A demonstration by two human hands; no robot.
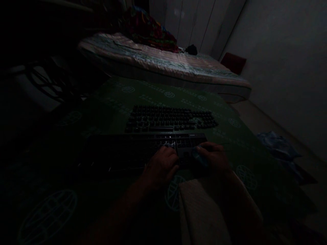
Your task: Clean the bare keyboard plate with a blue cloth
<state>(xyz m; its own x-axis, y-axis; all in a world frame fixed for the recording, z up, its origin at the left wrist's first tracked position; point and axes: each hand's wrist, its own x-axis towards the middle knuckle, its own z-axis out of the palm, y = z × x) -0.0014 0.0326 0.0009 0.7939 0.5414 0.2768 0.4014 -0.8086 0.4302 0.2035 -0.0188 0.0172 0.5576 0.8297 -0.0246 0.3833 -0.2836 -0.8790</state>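
Observation:
In the dim light a black keyboard lies across the green tabletop, its main key area too dark to make out in detail. My left hand rests on its right half, fingers bent and close together against it. Over the keyboard's right end, my right hand is closed round a dark, bluish, rounded object; its kind is hard to tell. Thin dark lines stick out to the right of that hand. Just beyond the keyboard, loose black keycaps are laid out in rows like a keyboard layout.
A folded light cloth lies under my right forearm. The green table cover has globe prints. Behind stands a bed with a colourful blanket. Crumpled fabric is on the floor at right, near a white wall.

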